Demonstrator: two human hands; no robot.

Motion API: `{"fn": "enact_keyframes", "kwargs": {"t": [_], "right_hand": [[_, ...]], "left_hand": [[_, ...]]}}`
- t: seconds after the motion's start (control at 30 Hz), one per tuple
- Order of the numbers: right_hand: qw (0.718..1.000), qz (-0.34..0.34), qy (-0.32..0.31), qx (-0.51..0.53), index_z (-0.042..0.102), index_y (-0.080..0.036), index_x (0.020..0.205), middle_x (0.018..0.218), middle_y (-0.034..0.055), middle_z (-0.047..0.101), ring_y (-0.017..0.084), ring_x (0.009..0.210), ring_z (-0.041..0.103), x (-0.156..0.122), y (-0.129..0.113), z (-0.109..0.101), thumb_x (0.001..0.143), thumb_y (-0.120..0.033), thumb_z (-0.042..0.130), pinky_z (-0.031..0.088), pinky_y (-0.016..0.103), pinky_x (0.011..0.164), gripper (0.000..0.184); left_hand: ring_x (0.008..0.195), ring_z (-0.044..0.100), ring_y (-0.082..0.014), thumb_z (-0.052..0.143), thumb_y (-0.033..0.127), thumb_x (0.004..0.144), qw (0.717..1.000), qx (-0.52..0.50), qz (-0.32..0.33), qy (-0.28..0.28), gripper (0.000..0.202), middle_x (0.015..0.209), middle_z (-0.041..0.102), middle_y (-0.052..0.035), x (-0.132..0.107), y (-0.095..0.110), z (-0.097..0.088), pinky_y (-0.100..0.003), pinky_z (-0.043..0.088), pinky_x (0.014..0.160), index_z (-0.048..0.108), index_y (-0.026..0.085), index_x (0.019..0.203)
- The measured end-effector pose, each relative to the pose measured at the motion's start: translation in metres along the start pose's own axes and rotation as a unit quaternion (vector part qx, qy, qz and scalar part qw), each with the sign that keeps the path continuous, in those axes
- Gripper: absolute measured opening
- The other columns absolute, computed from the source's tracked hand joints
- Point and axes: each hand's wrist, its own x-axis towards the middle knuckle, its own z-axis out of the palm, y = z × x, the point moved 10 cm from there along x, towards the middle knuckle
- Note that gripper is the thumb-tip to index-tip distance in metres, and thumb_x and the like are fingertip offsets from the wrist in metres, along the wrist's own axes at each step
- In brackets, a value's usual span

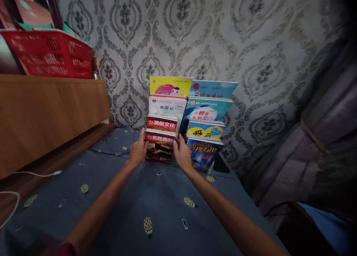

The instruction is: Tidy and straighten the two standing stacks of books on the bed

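Two rows of children's books stand upright against the wall, stepped with taller ones behind. At the front of the left row is a small book with a red title band (159, 152). My left hand (138, 150) holds its left edge, with thumb and fingers along the side. Against its right edge, my right hand (182, 152) grips with curled fingers, partly hidden. Right behind it stands a similar red book (161, 123), then a white book (167, 106) and a yellow book (170, 86). The right row has a dark blue book (203, 155) in front, close to my right hand.
The books rest on a dark blue patterned bedsheet (117, 211). Left is a wooden cabinet (52, 118) bearing a red plastic basket (52, 55). A white cable (41, 173) lies beside it. Behind is patterned wallpaper (178, 33); a dark flat object (221, 165) lies right of the books.
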Motion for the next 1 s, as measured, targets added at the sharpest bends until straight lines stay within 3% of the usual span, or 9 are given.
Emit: {"fn": "enact_keyframes", "kwargs": {"t": [0.17, 0.47, 0.73, 0.87, 1.0], "right_hand": [[0.998, 0.03, -0.049, 0.026, 0.052, -0.012, 0.143, 0.127, 0.0173, 0.07, 0.029, 0.113, 0.069, -0.018, 0.014, 0.027, 0.098, -0.033, 0.036, 0.054, 0.044, 0.097, 0.052], [0.998, 0.036, -0.021, 0.046, 0.054, -0.015, 0.142, 0.122, 0.0142, 0.072, 0.027, 0.107, 0.071, -0.02, 0.017, 0.03, 0.093, -0.025, 0.041, 0.056, 0.041, 0.094, 0.051], [0.995, 0.002, -0.017, 0.098, 0.052, -0.01, 0.144, 0.13, 0.0163, 0.068, 0.027, 0.118, 0.065, -0.016, 0.014, 0.026, 0.09, -0.028, 0.048, 0.05, 0.043, 0.105, 0.057], [0.993, 0.017, 0.047, 0.107, 0.043, -0.008, 0.151, 0.146, 0.0192, 0.056, 0.029, 0.133, 0.055, -0.008, 0.013, 0.023, 0.093, -0.035, 0.049, 0.043, 0.047, 0.113, 0.064], [0.989, 0.04, 0.062, 0.131, 0.041, -0.013, 0.153, 0.143, 0.0166, 0.059, 0.03, 0.131, 0.057, -0.002, 0.018, 0.028, 0.097, -0.04, 0.045, 0.045, 0.05, 0.11, 0.062]], "left_hand": [[0.103, 0.072, -0.0281, 0.046, 0.027, 0.101, 0.999, 0.012, -0.035, 0.0, 0.052, 0.118, 0.074, -0.0138, -0.003, -0.003, 0.006, -0.035, 0.052, 0.087, 0.04, 0.02, 0.152], [0.091, 0.073, -0.0279, 0.048, 0.024, 0.099, 0.999, 0.026, -0.046, -0.001, 0.044, 0.108, 0.077, -0.0118, 0.006, -0.003, 0.004, -0.034, 0.051, 0.081, 0.055, 0.023, 0.143], [0.111, 0.07, -0.0259, 0.047, 0.031, 0.101, 0.998, -0.025, -0.041, -0.038, 0.043, 0.121, 0.074, -0.0106, 0.011, 0.003, 0.003, -0.032, 0.051, 0.094, 0.055, 0.018, 0.141], [0.118, 0.068, -0.0261, 0.042, 0.031, 0.103, 0.998, -0.038, -0.055, -0.008, 0.046, 0.132, 0.069, -0.0123, 0.016, 0.005, -0.003, -0.036, 0.051, 0.1, 0.051, 0.017, 0.146], [0.123, 0.066, -0.0252, 0.034, 0.033, 0.106, 0.997, -0.05, -0.064, 0.019, 0.045, 0.133, 0.069, -0.0112, 0.018, 0.005, -0.008, -0.037, 0.049, 0.104, 0.059, 0.019, 0.14]]}}
